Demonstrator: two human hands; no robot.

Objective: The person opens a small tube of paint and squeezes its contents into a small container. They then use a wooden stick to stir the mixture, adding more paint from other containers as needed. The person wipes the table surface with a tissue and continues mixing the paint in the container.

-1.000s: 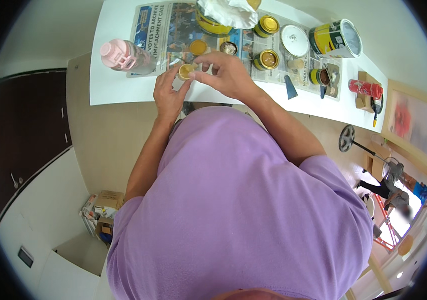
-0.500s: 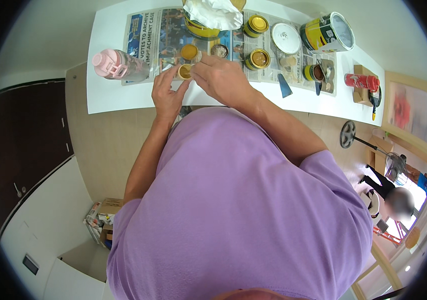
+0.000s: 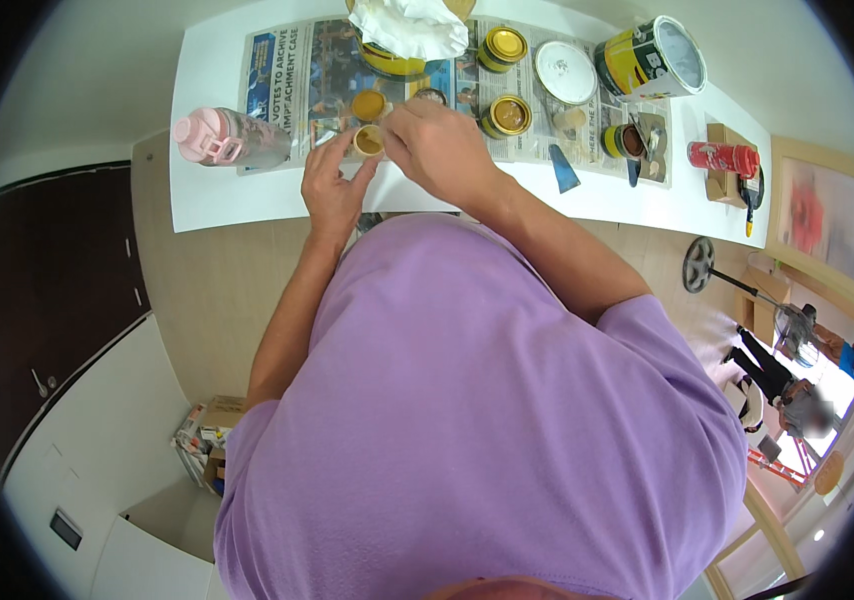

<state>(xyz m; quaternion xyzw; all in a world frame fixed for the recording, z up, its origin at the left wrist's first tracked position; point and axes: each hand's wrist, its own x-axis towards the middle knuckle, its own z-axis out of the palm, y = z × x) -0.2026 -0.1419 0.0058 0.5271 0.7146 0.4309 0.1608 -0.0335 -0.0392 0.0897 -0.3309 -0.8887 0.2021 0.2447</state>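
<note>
My left hand grips a small cup with yellow-brown contents by its rim, over the table's near side. My right hand is curled beside it on the right, its fingertips at the cup and hidden, so what they hold cannot be made out. Just beyond are a yellow lid or pot and a small round container, partly covered by my hand. Opened and closed small cans stand to the right on newspaper.
A pink bottle lies left; crumpled white paper, a white lid, a large can, scrapers and a red container are on the white table. A fan and people are behind at right.
My right hand has curled further over the cup's right side, its back now turned up, and covers more of the small container beyond. The view has shifted slightly.
</note>
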